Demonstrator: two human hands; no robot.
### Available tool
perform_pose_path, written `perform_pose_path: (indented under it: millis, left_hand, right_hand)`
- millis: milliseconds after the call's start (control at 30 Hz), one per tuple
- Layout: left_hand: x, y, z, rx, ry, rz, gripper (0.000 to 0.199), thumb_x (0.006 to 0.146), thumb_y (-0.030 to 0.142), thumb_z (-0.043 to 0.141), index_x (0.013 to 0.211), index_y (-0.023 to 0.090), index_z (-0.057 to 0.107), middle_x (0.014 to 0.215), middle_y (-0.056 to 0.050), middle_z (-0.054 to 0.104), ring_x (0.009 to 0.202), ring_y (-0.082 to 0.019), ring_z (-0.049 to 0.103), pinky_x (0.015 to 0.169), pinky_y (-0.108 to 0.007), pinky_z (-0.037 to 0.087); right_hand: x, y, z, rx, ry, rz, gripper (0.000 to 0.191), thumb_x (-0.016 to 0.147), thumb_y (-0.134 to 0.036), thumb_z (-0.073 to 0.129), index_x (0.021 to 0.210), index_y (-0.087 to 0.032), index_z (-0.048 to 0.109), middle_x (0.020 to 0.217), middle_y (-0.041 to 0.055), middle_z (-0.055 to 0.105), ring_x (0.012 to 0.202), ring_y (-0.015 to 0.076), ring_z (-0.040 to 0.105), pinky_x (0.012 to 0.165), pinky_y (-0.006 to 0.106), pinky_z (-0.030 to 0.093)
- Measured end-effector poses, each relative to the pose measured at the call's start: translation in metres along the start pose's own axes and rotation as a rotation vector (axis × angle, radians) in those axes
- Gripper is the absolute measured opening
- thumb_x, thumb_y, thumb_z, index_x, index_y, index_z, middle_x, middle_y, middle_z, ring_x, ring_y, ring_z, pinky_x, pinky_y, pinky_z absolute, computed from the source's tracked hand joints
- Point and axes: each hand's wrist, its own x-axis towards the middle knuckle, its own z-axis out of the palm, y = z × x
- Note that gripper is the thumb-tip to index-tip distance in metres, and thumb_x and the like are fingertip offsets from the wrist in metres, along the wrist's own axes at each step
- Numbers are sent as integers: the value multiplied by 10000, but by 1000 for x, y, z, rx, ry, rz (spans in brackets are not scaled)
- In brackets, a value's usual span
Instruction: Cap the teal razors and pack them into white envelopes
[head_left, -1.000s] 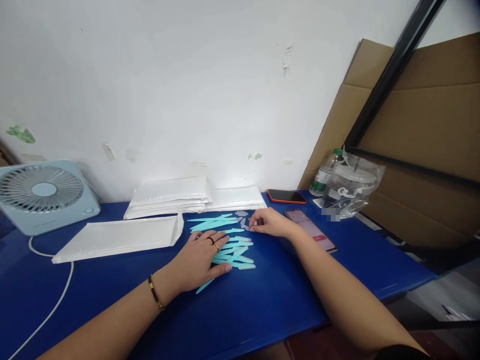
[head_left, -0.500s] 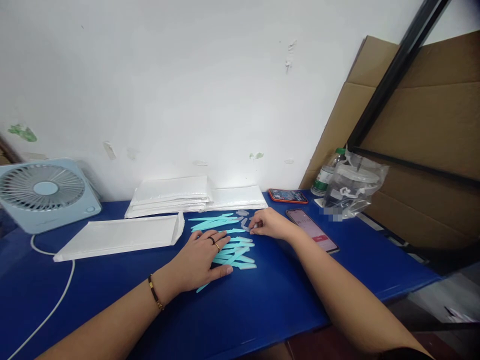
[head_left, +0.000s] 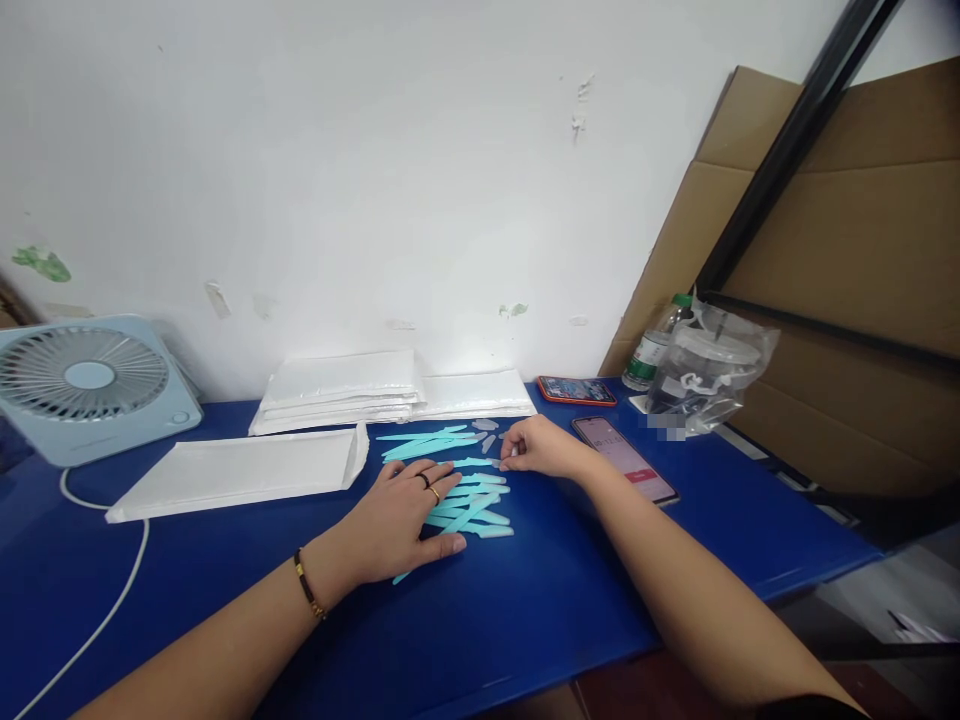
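Ideally, the left hand (head_left: 397, 520), spread flat over teal sticks (head_left: 471, 513) between the table's (head_left: 555, 590) near and wall-side edges, steadies them while the right hand (head_left: 534, 447), pinching what seems a clear cap (head_left: 496, 463), aligns it with one tip.

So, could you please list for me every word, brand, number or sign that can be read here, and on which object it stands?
No text reads clearly enough to quote.
Nearer phone: digits on the lit screen, too blurred; any writing on its red button is too small.
Orange-edged phone: no legible text.
Green-capped bottle: label print too small.
Fan: faint front lettering, too small.
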Motion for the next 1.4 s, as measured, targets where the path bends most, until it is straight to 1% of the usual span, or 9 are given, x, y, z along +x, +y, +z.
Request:
perform_pose_path:
  millis: [167, 300, 467, 567, 733, 867, 1033, 1167, 1400]
  left_hand:
    - [1, -1, 0, -30, -26, 3, 717, 791, 698, 387, 1403, 336, 292, 1435, -46, 385, 1290, -320, 334, 1015, -487, 227]
    - [1, -1, 2, -40, -12, 7, 646, 827, 635, 400, 1394, 336, 311, 1417, -45, 403, 1276, -298, 347, 1007, -462, 256]
    - [2, -5, 10, -36, 72, -62, 699, 827, 618, 425, 1427, 314, 233, 1428, -69, 360, 1304, -303, 282, 1022, -461, 254]
    - [4, -7, 13, -51, 79, -54, 600, 862, 568, 407, 1394, 306, 318, 1337, -76, 452, 1235, -272, 373, 994, -425, 298]
    - [8, -12, 12, -41, 144, -84, 516, 882, 547, 382, 1327, 289, 422, 1259, -65, 513, 1171, -249, 428, 964, -408, 322]
    - [14, -27, 14, 44, 275, -252, 435, 914, 463, 337, 1244, 237, 509, 1237, -83, 532, 1166, -265, 424, 941, -431, 328]
    - [23, -42, 15, 78, 278, -372, 277, 880, 365, 401, 984, 227, 618, 1015, -62, 625, 1009, -256, 517, 812, -392, 383]
    - [26, -45, 10, 46, 250, -406, 218, 836, 378, 465, 819, 227, 621, 856, -36, 647, 897, -230, 559, 749, -353, 387]
    - [25, -44, 7, 2, 230, -411, 178, 811, 347, 501, 766, 228, 626, 797, -13, 660, 821, -207, 590, 665, -309, 378]
  right_hand:
    - [7, -3, 13, 90, 32, -71, 153, 714, -316, 701, 753, -168, 708, 717, 22, 671, 626, 127, 581, 560, 211, 393]
    - [8, -4, 15, 102, 41, -148, 154, 715, -318, 710, 761, -172, 710, 739, 27, 653, 639, 129, 581, 575, 215, 399]
    - [8, 4, 9, -12, 175, -147, 147, 767, -247, 656, 895, -190, 702, 833, 43, 636, 709, 138, 579, 643, 235, 413]
    - [9, 9, 9, -77, 160, -181, 150, 772, -187, 639, 913, -194, 693, 901, 52, 621, 754, 140, 569, 683, 242, 417]
    - [11, 10, 11, -122, 144, -190, 84, 808, -190, 593, 825, -165, 672, 833, 47, 616, 730, 133, 545, 671, 235, 401]
    - [10, 8, 11, -92, 132, -136, 112, 823, -197, 565, 821, -160, 671, 804, 42, 632, 697, 128, 541, 645, 227, 385]
    - [9, 6, 9, -37, 105, -71, 116, 807, -231, 573, 816, -168, 670, 763, 28, 639, 655, 123, 543, 596, 213, 373]
    - [7, 4, 8, -36, 111, -86, 111, 775, -158, 563, 816, -168, 665, 788, 35, 652, 666, 125, 553, 612, 214, 383]
    - [7, 4, 7, -9, 98, -78, 135, 754, -128, 558, 822, -164, 669, 756, 31, 659, 644, 124, 561, 596, 209, 390]
